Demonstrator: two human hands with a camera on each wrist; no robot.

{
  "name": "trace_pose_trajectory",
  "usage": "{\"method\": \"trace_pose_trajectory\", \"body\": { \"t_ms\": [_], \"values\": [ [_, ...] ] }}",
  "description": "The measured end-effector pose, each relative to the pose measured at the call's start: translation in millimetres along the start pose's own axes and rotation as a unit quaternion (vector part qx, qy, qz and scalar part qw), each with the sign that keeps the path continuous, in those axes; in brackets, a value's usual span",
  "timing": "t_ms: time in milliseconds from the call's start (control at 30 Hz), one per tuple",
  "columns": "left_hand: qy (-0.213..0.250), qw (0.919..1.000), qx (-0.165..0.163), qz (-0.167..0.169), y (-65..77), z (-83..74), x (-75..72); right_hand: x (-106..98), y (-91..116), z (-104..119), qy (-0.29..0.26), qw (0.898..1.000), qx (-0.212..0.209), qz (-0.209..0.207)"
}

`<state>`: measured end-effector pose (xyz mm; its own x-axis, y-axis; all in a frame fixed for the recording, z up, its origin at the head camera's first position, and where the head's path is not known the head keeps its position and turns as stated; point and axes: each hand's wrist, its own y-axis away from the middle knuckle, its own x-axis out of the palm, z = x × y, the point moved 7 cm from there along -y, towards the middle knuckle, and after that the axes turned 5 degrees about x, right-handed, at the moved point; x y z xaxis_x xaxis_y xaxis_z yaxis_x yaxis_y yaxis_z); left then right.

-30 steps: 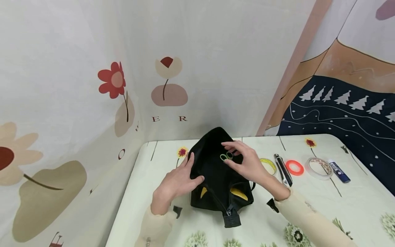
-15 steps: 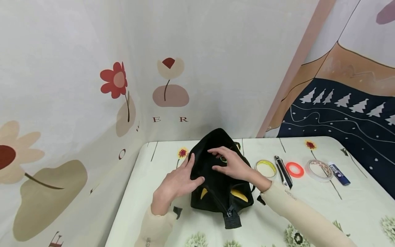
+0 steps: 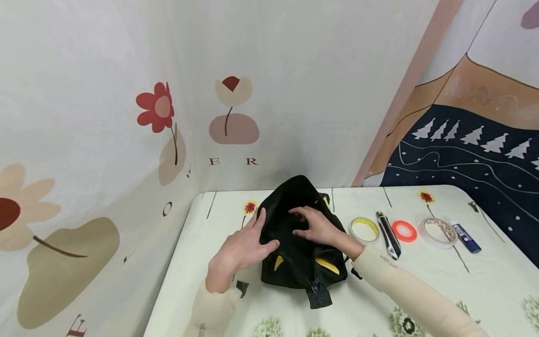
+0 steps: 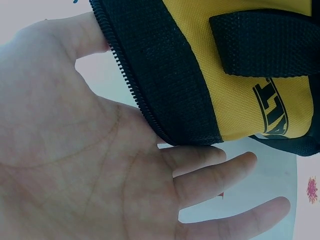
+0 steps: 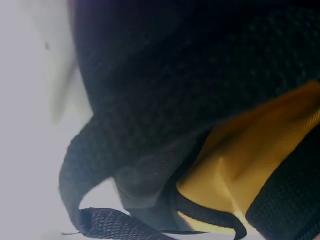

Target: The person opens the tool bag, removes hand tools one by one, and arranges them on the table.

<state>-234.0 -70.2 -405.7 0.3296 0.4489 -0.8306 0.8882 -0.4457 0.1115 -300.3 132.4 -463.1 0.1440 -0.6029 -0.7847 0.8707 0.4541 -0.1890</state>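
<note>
A black and yellow zippered tool bag [image 3: 290, 274] lies on the table with its mouth gaping. My left hand [image 3: 240, 252] is at the left edge of that mouth, thumb and fingers spread; in the left wrist view several straight fingers extend past the zipper edge, while the thumb goes behind it. Inside the mouth is my right hand [image 3: 317, 229], its thumb and index fingertips apart, with nothing visible between them. Its other fingers are partly hidden. No green handle loops show now. In the right wrist view, black fabric and the bag's yellow panel [image 5: 225, 175] hide that hand.
Right of the bag lie a yellow tape roll [image 3: 364, 230], a utility knife [image 3: 389, 235], an orange tape roll [image 3: 404, 231], a wide clear tape roll [image 3: 438, 232] and a blue glue stick [image 3: 466, 238]. A patterned curtain [image 3: 294, 93] hangs behind the table.
My right hand has moved left and deeper into the bag's mouth. The green handle loops, first at its fingers, have dropped out of sight. My left hand has stayed put.
</note>
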Motion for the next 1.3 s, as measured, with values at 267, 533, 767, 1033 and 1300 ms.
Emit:
{"method": "trace_pose_trajectory", "body": {
  "t_ms": [267,533,767,1033,1300],
  "values": [
    [0.003,1.0,-0.003,0.002,-0.2,1.2,1.0,3,-6,-5,0.025,0.999,0.034,-0.007],
    [0.005,1.0,-0.002,-0.002,0.4,0.9,-0.4,5,-4,-2,0.003,1.0,-0.007,0.002],
    [0.007,1.0,-0.007,0.0,0.4,1.6,0.6,8,-3,-2,0.03,0.999,-0.021,0.001],
    [0.009,0.9999,-0.005,-0.003,0.6,2.6,1.0,8,-1,-14,0.053,0.997,0.051,-0.003],
    [0.012,0.9999,-0.003,-0.005,0.5,3.4,0.5,11,-2,-27,0.034,0.995,0.09,0.001]
  ]
}}
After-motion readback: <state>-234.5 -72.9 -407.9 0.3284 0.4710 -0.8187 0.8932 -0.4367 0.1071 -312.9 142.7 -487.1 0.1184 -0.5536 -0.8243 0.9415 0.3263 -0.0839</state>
